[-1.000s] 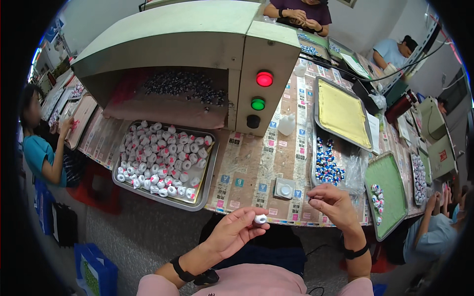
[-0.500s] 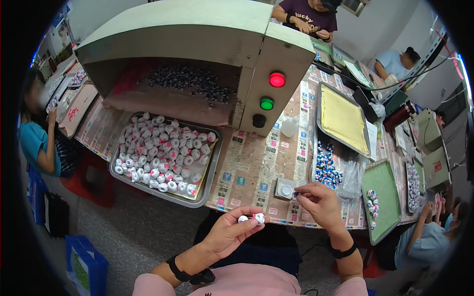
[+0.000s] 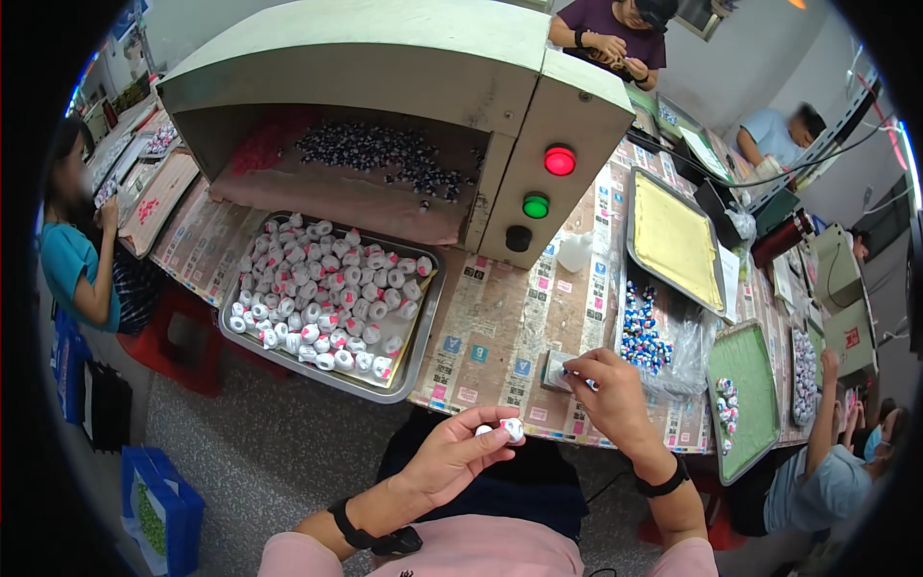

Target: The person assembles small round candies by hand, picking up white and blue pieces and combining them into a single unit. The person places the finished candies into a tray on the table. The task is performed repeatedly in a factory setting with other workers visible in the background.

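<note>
My left hand (image 3: 457, 452) is closed around small white rounded pieces (image 3: 513, 430) with pink marks, above the table's front edge. One piece sticks out past the fingertips. My right hand (image 3: 615, 396) is bent down with its fingers pinched together over a small square block (image 3: 555, 371) on the table. The fingers cover part of the block and whatever they hold. Left of them, a metal tray (image 3: 409, 370) is heaped with many more white pieces with pink marks. Small blue, white and dark pieces (image 3: 646, 332) lie beside my right hand.
A metal oven-like box (image 3: 519, 154) with a red light, a green light and a black knob stands behind the tray; small dark pieces lie inside. To the right are a yellow-lined tray (image 3: 678, 240), clear plastic (image 3: 690, 356) and a green tray (image 3: 750, 394). Several people sit around.
My right hand has shifted slightly left and down over the block; the small dark piece in its fingertips is now hidden. My left hand has turned a little. The view has shifted slightly.
</note>
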### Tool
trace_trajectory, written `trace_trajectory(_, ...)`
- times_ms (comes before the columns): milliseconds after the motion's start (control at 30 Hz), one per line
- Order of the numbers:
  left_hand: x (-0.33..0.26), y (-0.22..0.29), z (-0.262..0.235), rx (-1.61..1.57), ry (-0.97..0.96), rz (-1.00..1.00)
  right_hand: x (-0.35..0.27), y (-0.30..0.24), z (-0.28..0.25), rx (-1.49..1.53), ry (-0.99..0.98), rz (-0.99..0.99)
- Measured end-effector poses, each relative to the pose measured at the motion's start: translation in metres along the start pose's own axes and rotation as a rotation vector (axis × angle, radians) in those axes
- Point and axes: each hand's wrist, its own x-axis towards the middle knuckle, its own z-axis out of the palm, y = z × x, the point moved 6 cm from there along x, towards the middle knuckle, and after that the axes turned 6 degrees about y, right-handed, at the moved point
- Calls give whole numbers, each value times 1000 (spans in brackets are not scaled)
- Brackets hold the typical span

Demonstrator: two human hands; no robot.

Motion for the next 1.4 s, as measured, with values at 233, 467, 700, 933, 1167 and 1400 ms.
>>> trace_trajectory(233, 6, -4, 3, 16, 24, -15, -10, -14, -17, 119, 29, 53)
trace_trajectory(467, 11, -8, 11, 10, 23, -12, -35, -42, -23, 440, -48, 114)
trace_trajectory(700, 11, -11, 14, 47, 2, -17, -45, -42, -14, 547, -71, 158)
trace_trajectory(933, 8, -11, 13, 185, 80, 57, -53, -37, -9, 606, -73, 126)
trace_trajectory(1167, 14, -18, 20, 279, 73, 51, -57, -23, -19, 625, -117, 133)
trace_trajectory(1400, 10, -6, 17, 180, 21, 88, -69, 85, -112, 342, 463, 396)
